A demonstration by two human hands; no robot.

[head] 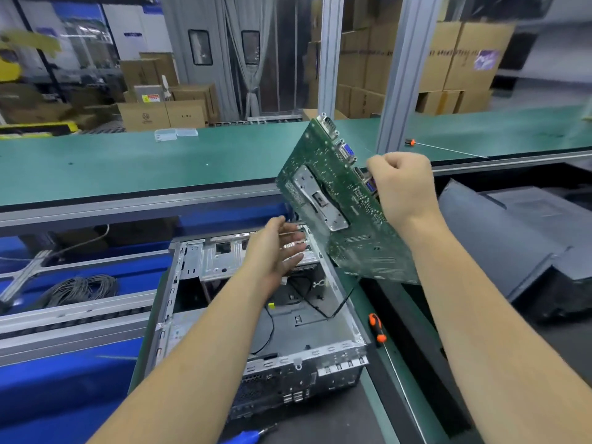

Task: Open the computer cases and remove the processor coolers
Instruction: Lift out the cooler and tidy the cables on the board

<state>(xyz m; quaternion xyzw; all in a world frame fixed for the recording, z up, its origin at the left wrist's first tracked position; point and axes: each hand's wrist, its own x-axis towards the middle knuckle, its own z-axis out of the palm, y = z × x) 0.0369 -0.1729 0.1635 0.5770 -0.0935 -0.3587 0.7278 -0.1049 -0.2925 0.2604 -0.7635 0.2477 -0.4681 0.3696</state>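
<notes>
Green and speckled with solder points, the motherboard (346, 209) hung tilted in the air above the open computer case (256, 315), its underside turned to the camera, with a silver metal backplate (318, 201) fixed to it and blue and grey ports along its far edge. The fingers of the right hand (403, 187) were curled tight round that port edge, gripping the board. The left hand (275, 251) was held just beside the board's lower edge with fingers straight and loosely spread, palm toward the board, holding nothing; whether the fingertips touched the board could not be told. The case lay on its side on the dark bench, grey metal inside, black cables trailing across its floor. An orange-handled screwdriver (378, 328) lay just right of the case, and dark case panels (528, 238) lay stacked further right. A green conveyor belt (128, 165) ran beyond.
</notes>
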